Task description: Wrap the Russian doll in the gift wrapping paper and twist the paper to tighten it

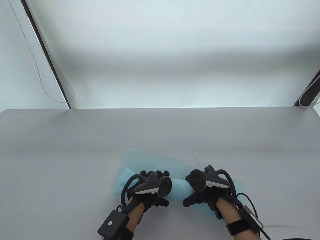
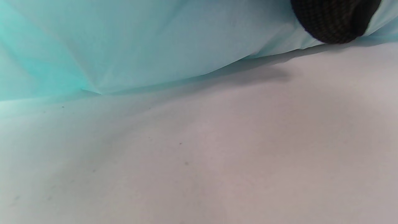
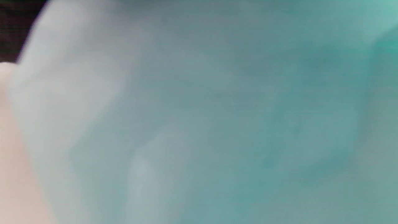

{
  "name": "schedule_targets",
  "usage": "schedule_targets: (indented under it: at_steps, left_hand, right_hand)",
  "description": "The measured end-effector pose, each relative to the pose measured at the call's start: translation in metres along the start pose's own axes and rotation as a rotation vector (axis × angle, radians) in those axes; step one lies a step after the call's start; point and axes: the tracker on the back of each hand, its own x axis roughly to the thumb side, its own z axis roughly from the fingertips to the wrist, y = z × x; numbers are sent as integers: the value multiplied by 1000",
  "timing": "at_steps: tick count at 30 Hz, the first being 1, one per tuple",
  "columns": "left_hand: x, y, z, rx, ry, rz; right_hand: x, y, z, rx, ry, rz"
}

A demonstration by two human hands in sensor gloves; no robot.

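Here both gloved hands, left hand (image 1: pixel 150 188) and right hand (image 1: pixel 202 190), seemingly curl round the rolled pale-blue wrapping paper (image 1: pixel 178 190) near the grey table (image 1: pixel 75 150) edge; its contents stay hidden.

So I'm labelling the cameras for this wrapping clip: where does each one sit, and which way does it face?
Table view: above the near edge, looking down across the table; shows left hand and right hand on the blue wrapping paper.
Left wrist view: low over the table, facing the paper; one gloved fingertip shows.
Right wrist view: pressed close to the paper, blurred; no fingers clearly visible.
Shared: the blue paper appears in all three.
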Motion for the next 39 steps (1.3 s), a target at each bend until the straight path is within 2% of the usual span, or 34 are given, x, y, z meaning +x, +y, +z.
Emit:
schedule_targets:
  at_steps: [1,2,3,5,9,12,16,21,24,27,33,37,39]
  left_hand:
    - [1,1,0,30,10,-25]
    - [2,2,0,114,26,-47]
    - [0,3,0,168,-12,-52]
    - [-4,5,1,126,-25,-33]
    - [-11,6,0,72,-28,63]
    - [-15,6,-1,23,-23,137]
    - [-20,3,-2,-41,-24,241]
    - [-25,-1,-2,-99,-31,334]
    - [-23,-4,0,-124,-2,280]
    - [-14,-3,4,-69,53,175]
    - [-7,-1,5,45,28,137]
    - [-5,-1,4,-33,9,105]
    - [-4,-1,3,-27,10,70]
  right_hand:
    - [1,0,0,8,1,7]
    - [1,1,0,23,4,21]
    - [1,2,1,35,4,25]
    - [2,2,1,33,6,32]
    - [7,-1,5,-54,-8,116]
    - [12,-2,7,-63,13,153]
    - [22,1,5,-117,5,313]
    - [24,2,3,-144,-10,322]
    - [21,2,3,-163,-13,304]
    - [17,1,2,-166,-7,283]
    - [4,0,-1,-96,32,140]
    - [4,0,-2,-88,35,139]
    - [4,0,-2,-87,35,137]
